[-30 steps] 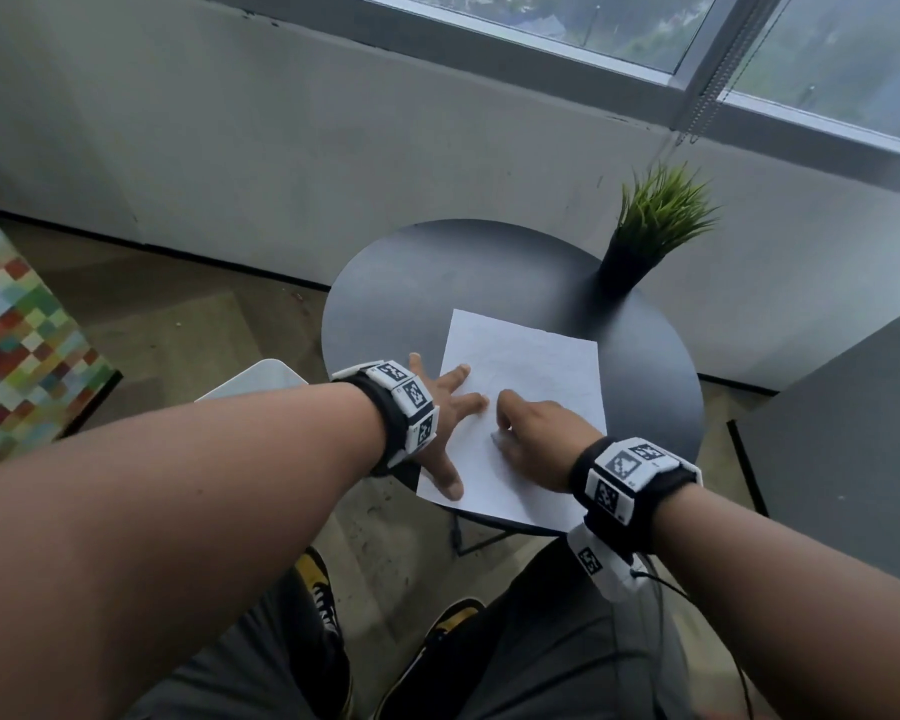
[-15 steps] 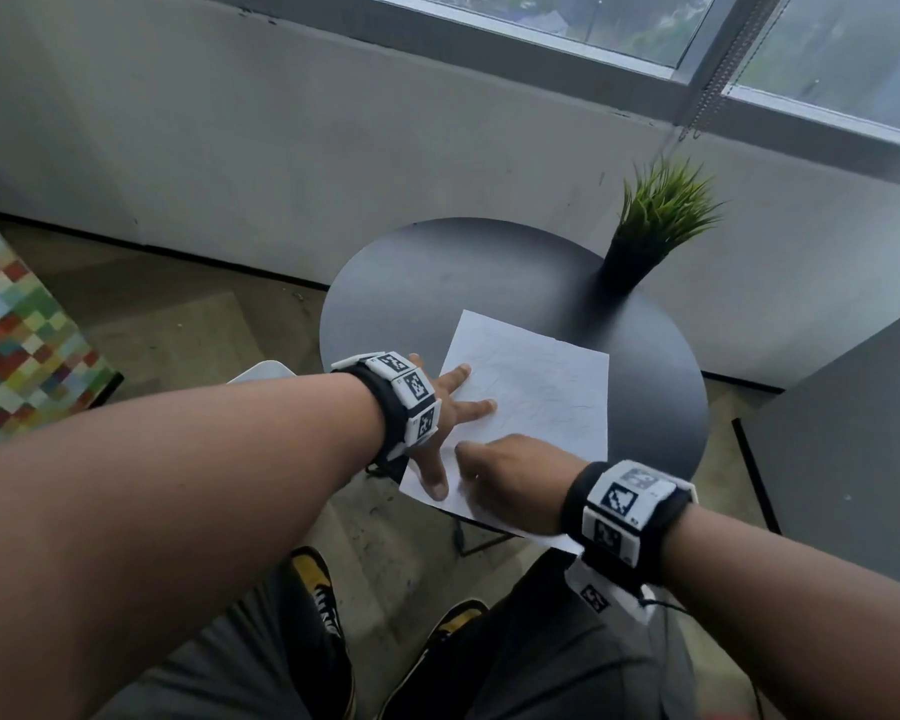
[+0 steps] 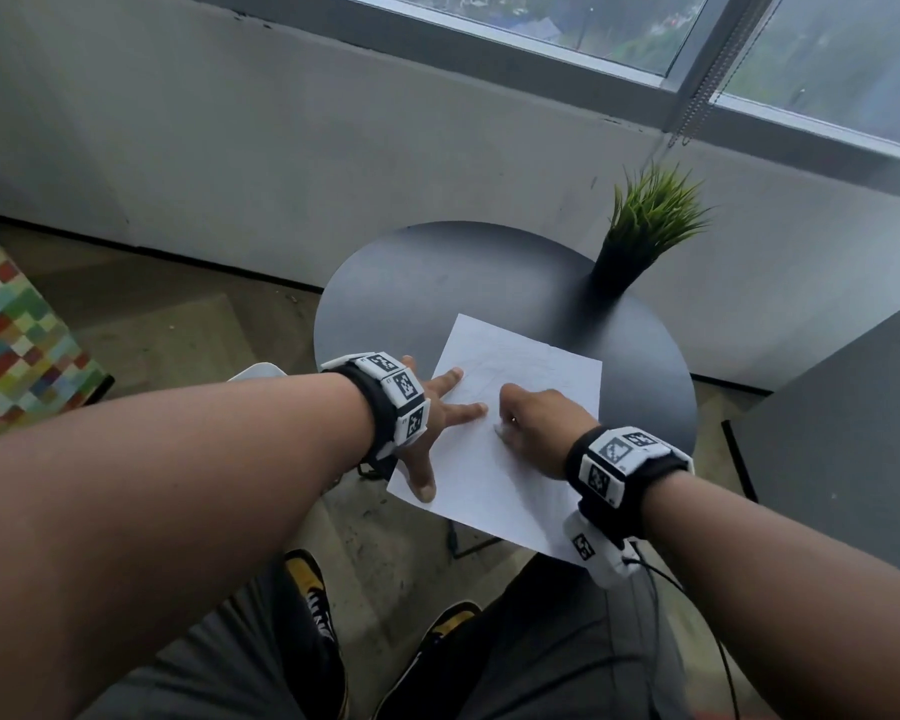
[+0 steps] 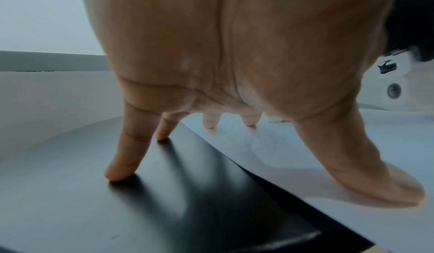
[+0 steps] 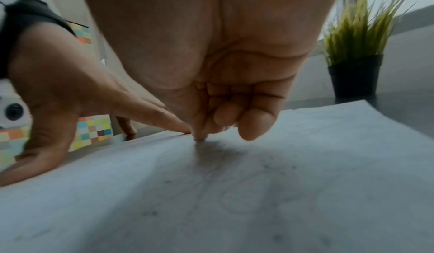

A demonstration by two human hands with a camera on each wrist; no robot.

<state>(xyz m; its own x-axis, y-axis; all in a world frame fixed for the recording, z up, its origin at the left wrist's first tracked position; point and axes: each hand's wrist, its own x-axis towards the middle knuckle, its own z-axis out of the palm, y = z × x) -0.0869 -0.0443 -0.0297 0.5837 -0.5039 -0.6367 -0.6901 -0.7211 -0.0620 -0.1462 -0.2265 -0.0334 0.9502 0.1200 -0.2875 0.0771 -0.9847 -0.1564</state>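
A white sheet of paper [image 3: 531, 366] with faint pencil lines lies on a round black table [image 3: 437, 283], its near edge hanging over the rim. My left hand [image 3: 445, 420] is spread flat. Its thumb and two fingers press the paper's [image 4: 328, 145] left edge, and the other two fingertips rest on the table [image 4: 117, 210]. My right hand [image 3: 536, 423] is curled at the sheet's middle and pinches a small whitish piece [image 3: 502, 432]. The tip of the whitish piece [image 5: 199, 137] touches the paper [image 5: 234, 192]. I cannot tell what the piece is.
A grassy green plant [image 3: 645, 220] in a black pot [image 3: 614, 272] stands at the table's far right edge, close to the wall. A chequered coloured block [image 3: 11, 345] is at the left, and a dark surface [image 3: 853, 433] at the right. My legs and shoes are below the table.
My right hand slid toward the near left of the paper, then came back to the middle of the sheet. The left hand stayed spread on the paper's left edge.
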